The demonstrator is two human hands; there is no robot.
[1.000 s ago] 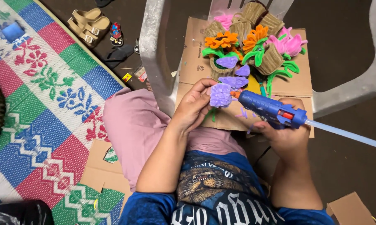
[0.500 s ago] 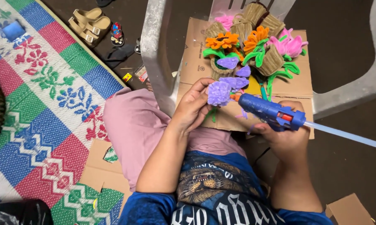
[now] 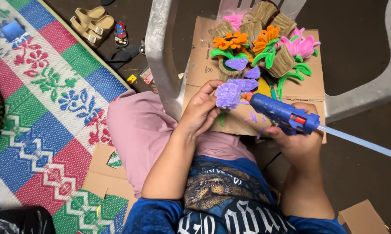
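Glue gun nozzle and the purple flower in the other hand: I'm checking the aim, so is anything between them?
In the head view, nothing lies between the glue gun nozzle and the purple flower; they nearly meet.

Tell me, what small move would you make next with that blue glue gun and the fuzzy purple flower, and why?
Probably ease the blue plastic glue gun in the right hand a little closer, until its tip meets the fuzzy purple pipe-cleaner flower pinched in the left hand. The nozzle already points at the flower and sits just beside it over the brown cardboard sheet, so only a short nudge seems needed.
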